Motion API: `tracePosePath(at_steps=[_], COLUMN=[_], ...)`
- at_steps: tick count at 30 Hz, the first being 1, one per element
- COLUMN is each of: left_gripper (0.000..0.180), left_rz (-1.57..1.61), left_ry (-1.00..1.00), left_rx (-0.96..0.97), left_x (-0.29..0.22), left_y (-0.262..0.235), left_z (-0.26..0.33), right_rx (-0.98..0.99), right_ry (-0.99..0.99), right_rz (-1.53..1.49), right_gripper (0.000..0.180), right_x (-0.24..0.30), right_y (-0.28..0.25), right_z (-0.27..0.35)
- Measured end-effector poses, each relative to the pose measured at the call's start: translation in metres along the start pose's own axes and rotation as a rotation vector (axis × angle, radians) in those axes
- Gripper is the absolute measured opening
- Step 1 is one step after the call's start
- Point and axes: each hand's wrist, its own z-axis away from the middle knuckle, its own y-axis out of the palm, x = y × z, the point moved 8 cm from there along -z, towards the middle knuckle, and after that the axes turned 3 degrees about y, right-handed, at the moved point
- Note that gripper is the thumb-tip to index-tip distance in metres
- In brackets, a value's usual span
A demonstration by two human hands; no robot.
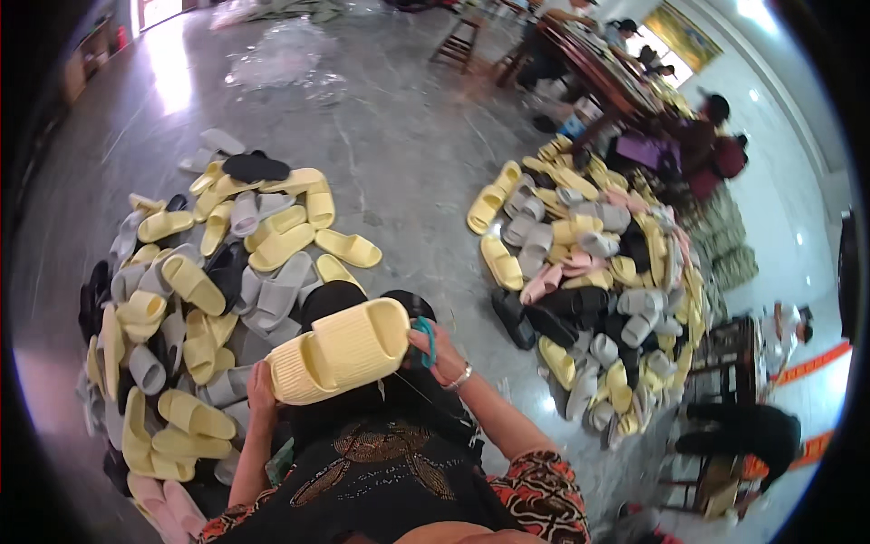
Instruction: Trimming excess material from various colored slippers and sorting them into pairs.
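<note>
A pair of pale yellow slippers point(358, 349), one set against the other, lies tilted over my lap. My left hand point(262, 385) is closed on the ribbed sole at their lower left end. At the upper right end is my right hand point(443, 354), its fingers wrapped round teal-handled scissors point(426, 343) close beside the slippers. The blades are mostly hidden or blurred. Whether the right fingers also touch the slipper, I cannot tell.
A heap of yellow, grey, black and pink slippers point(195, 335) spreads on my left, reaching my knees. Another mixed heap point(589, 272) lies to the right. Clear plastic wrap point(285, 59) is on the grey floor ahead. People work at a wooden table point(594, 68) at far right.
</note>
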Motion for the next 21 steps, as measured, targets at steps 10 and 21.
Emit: tracePosePath(at_steps=[10,21], left_gripper=[0.027,0.022], left_rz=[-0.147,0.157], left_ry=[0.117,-0.349], left_rx=[-0.066,-0.141], left_x=[0.028,0.116], left_y=[-0.023,-0.050], left_z=[-0.015,-0.010], right_rx=[0.117,-0.238], right_ry=[0.002,-0.667], right_rz=[0.315,-0.535], right_gripper=[0.044,0.016], right_x=[-0.011,0.182], right_y=[0.024,-0.261], right_z=[-0.011,-0.032])
